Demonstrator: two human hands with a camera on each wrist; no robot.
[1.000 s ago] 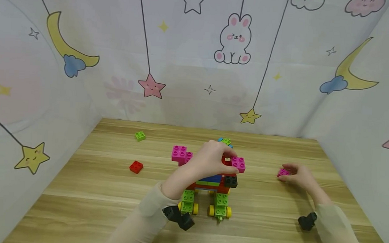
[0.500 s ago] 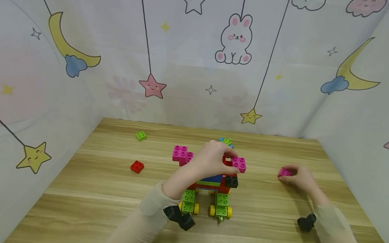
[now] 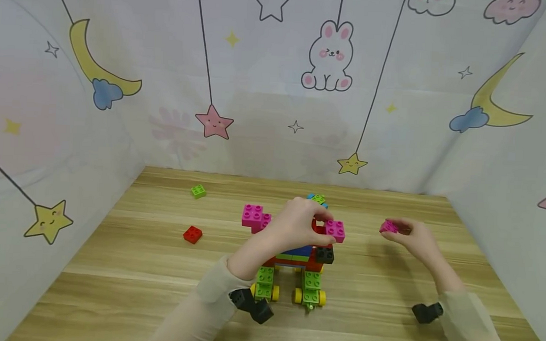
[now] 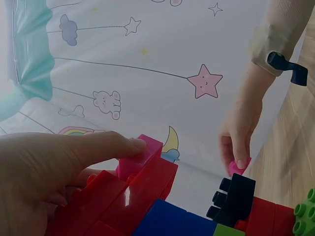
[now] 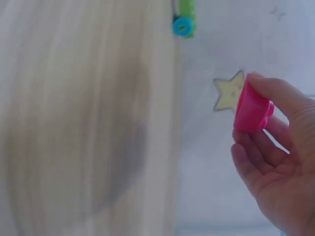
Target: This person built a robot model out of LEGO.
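Note:
A brick-built model with green legs (image 3: 265,276) and yellow wheels (image 3: 322,298) stands mid-table. My left hand (image 3: 295,223) reaches over its top and pinches a pink toy brick (image 3: 335,231) at the right end. The left wrist view shows the thumb along this pink brick (image 4: 140,156), which sits against the red bricks (image 4: 123,201). Another pink block (image 3: 252,216) tops the model's left end. Off to the right, my right hand (image 3: 420,242) holds a second pink toy brick (image 5: 252,109) between thumb and fingers, above the table. My left hand and forearm hide part of the model.
A red brick (image 3: 192,234) and a lime green brick (image 3: 198,191) lie loose on the left of the wooden table (image 3: 127,266). Behind the model shows a green and blue piece (image 3: 318,199). A printed white cloth (image 3: 268,78) encloses the back and sides.
My right hand has lifted its pink brick off the table and moved slightly left and away from me. The left hand stays on the model.

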